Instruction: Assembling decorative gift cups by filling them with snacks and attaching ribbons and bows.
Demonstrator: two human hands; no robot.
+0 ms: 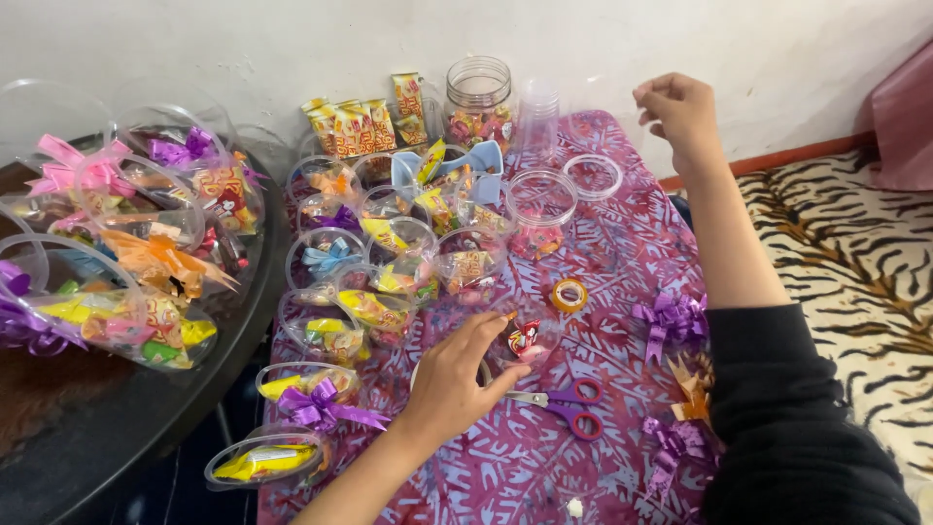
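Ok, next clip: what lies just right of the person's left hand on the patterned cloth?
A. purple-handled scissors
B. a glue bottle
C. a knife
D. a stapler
A: the purple-handled scissors lie flat on the cloth beside the fingertips of the left hand, which rests on a small clear container.
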